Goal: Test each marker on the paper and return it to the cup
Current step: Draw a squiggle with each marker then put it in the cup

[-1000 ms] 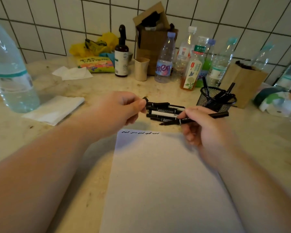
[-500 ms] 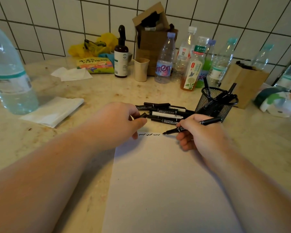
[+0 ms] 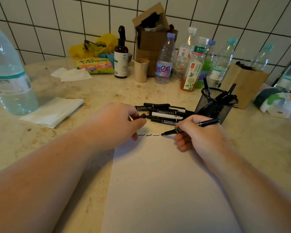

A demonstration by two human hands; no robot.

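Right hand (image 3: pixel 200 132) grips an uncapped marker (image 3: pixel 190 127), tip at the paper's (image 3: pixel 166 182) top edge near the mesh cup (image 3: pixel 215 105); left hand (image 3: pixel 118 121) pinches its cap (image 3: pixel 142 116); recapping likely follows

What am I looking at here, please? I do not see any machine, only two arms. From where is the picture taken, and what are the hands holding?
There is no machine: a person works with bare hands, and one wide camera worn on the head looks forward and down, so the arms reach in from below.

The right hand grips an uncapped black marker, its tip at the top edge of the white paper, beside a row of small squiggles. The left hand pinches a small black piece, probably the cap.

Behind the paper lies a pile of black markers, and to its right stands a black mesh cup with a few markers in it. Farther back are plastic bottles, a cardboard box, a brown spray bottle and folded tissues on the stone counter.
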